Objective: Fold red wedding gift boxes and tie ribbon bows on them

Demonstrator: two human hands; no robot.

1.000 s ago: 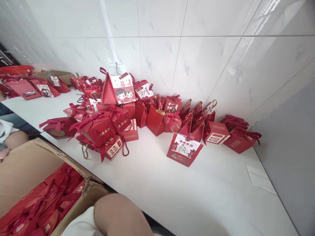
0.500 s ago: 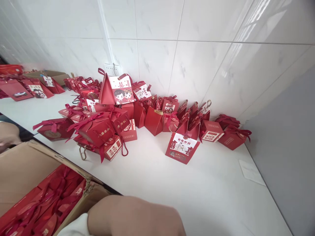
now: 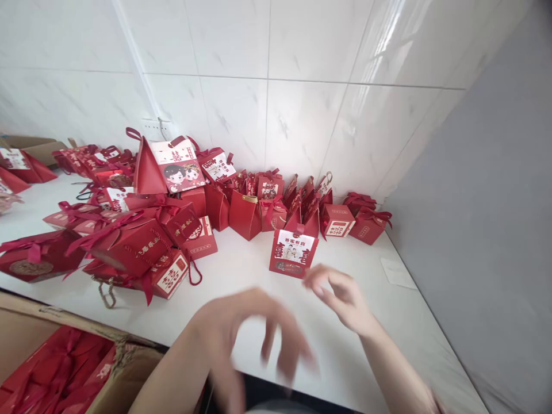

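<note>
My left hand (image 3: 254, 328) hovers over the front of the white counter (image 3: 241, 270), fingers spread and hanging down, blurred by motion, holding nothing. My right hand (image 3: 340, 296) is raised just right of it, fingers loosely curled apart and empty, nearest to a red gift box with a white picture label (image 3: 294, 253). A heap of red gift boxes with ribbons (image 3: 142, 241) lies to the left, topped by a triangular box with a cartoon couple (image 3: 170, 167).
A row of small red boxes (image 3: 302, 201) stands along the tiled wall (image 3: 276, 86). An open cardboard carton (image 3: 64, 368) full of red boxes sits at bottom left. A paper slip (image 3: 397, 273) lies near the grey side wall (image 3: 495, 230).
The view has swung to the right. Both hands have come up over the counter; earlier only my left forearm showed at the bottom edge.
</note>
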